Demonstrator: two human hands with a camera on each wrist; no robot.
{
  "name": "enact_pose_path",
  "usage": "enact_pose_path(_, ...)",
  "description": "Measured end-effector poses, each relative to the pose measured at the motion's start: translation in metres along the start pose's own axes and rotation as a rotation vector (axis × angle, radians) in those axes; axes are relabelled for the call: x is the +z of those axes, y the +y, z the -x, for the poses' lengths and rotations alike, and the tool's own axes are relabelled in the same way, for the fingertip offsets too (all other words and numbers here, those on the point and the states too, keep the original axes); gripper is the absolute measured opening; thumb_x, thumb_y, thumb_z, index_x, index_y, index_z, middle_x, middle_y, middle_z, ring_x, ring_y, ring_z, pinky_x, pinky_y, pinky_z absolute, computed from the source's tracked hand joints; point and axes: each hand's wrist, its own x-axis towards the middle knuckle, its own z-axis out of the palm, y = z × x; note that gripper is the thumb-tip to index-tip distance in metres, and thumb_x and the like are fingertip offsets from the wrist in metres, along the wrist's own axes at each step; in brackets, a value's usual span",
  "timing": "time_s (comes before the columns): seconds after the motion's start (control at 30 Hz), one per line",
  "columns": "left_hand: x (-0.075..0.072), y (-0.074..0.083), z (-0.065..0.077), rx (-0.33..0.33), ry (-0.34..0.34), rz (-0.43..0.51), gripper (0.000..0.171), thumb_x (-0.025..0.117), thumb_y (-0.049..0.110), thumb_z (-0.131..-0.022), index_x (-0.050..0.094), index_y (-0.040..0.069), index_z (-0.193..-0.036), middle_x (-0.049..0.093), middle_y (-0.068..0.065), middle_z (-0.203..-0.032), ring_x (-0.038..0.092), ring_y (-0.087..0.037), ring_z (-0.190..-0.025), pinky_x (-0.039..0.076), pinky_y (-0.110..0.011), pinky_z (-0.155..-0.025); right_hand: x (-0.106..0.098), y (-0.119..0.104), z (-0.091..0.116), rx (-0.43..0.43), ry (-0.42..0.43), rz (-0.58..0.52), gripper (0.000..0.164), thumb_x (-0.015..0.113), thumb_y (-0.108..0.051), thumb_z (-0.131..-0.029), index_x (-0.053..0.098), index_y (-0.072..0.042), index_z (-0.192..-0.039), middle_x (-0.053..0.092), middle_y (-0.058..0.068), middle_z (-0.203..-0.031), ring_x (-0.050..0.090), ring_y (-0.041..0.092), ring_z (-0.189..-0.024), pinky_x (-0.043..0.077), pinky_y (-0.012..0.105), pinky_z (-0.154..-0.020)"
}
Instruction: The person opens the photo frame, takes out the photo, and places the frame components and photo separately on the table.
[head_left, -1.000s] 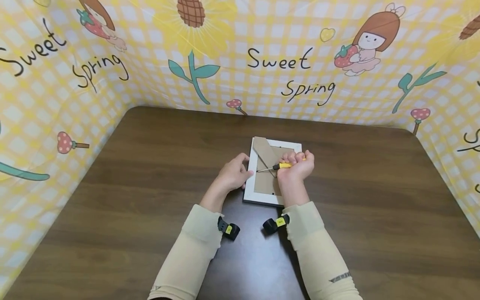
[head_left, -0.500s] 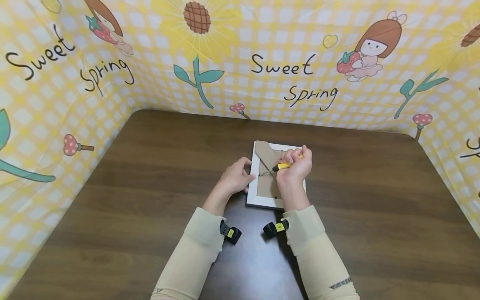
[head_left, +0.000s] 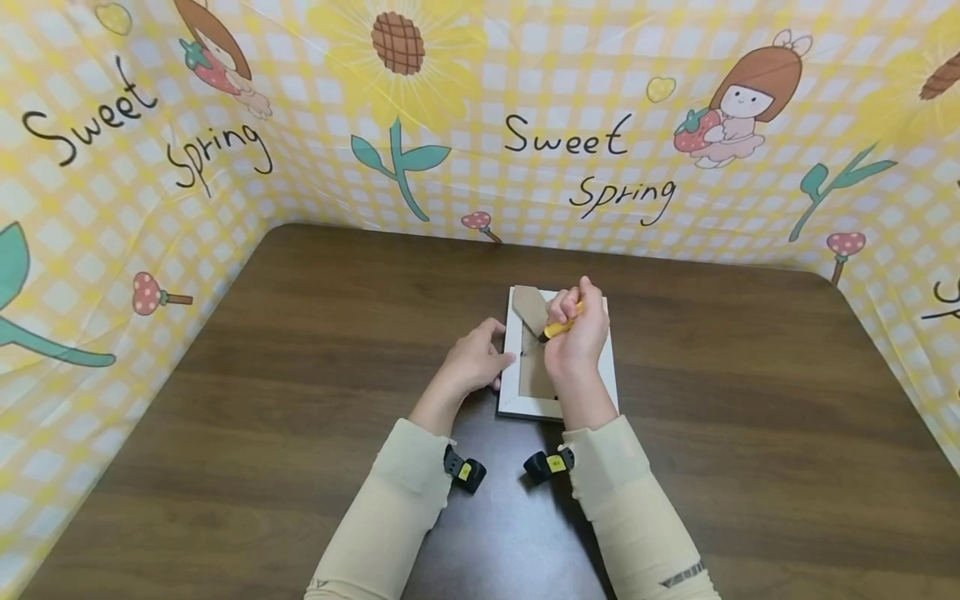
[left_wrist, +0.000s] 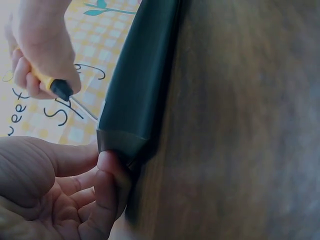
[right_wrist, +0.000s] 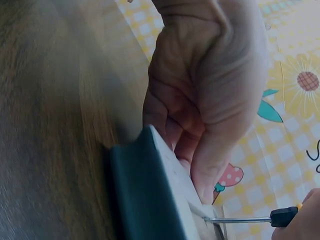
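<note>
A picture frame [head_left: 531, 407] lies back side up on the table, showing its white border, brown backing board [head_left: 537, 379] and folded easel stand [head_left: 527, 308]. My left hand [head_left: 476, 360] grips its left edge, thumb on the border and fingers at the side. My right hand [head_left: 576, 337] holds a screwdriver [head_left: 557, 329] with a yellow and black handle in curled fingers. In the right wrist view the screwdriver's metal shaft [right_wrist: 240, 220] reaches the inner edge of the border, close to the left thumb [right_wrist: 204, 182]. The dark outer side of the frame [left_wrist: 135, 85] shows in the left wrist view.
The brown wooden table [head_left: 262, 375] extends around the frame. A yellow checked cloth [head_left: 450, 167] with printed flowers stands along the back and both sides. Black wrist cameras [head_left: 471, 475] are strapped to both wrists.
My right hand has tilted more upright and shifted slightly left over the frame, with the screwdriver handle at a steeper angle. The left hand keeps its grip. The whole view has shifted slightly.
</note>
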Motion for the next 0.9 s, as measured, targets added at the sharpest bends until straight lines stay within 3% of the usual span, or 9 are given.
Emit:
enact_pose_path(0.33, -0.001, 0.000, 0.000, 0.037, 0.003, -0.044, 0.040, 0.058, 0.020, -0.090, 0.045, 0.010, -0.126, 0.059, -0.006, -0.062, 0.058, -0.017, -0.047, 0.041, -0.026, -0.050, 0.006, 0.007, 0.007, 0.057, -0.311, 0.117, 0.046, 0.036, -0.021, -0.099, 0.037, -0.010, -0.054, 0.029, 0.001, -0.054, 0.024, 0.018, -0.055, 0.021, 0.026, -0.059)
enact_pose_path(0.67, -0.003, 0.000, 0.001, 0.059, 0.000, -0.043, 0.034, 0.058, 0.019, -0.089, 0.047, 0.010, -0.120, 0.060, -0.008, -0.071, 0.059, -0.017, -0.049, 0.044, -0.026, -0.051, 0.012, 0.010, 0.007, 0.161, -0.474, 0.190, 0.043, 0.037, -0.016, -0.098, 0.045, -0.010, -0.056, 0.035, 0.000, -0.055, 0.033, 0.015, -0.058, 0.026, 0.026, -0.065)
enact_pose_path(0.9, -0.003, -0.002, 0.001, 0.032, -0.001, -0.017, 0.037, 0.058, 0.020, -0.090, 0.047, 0.008, -0.123, 0.060, -0.008, -0.073, 0.058, -0.016, -0.048, 0.044, -0.026, -0.049, 0.009, 0.007, 0.003, 0.162, -0.483, 0.174, 0.043, 0.035, -0.018, -0.099, 0.043, -0.009, -0.057, 0.034, 0.000, -0.056, 0.030, 0.016, -0.058, 0.024, 0.026, -0.063)
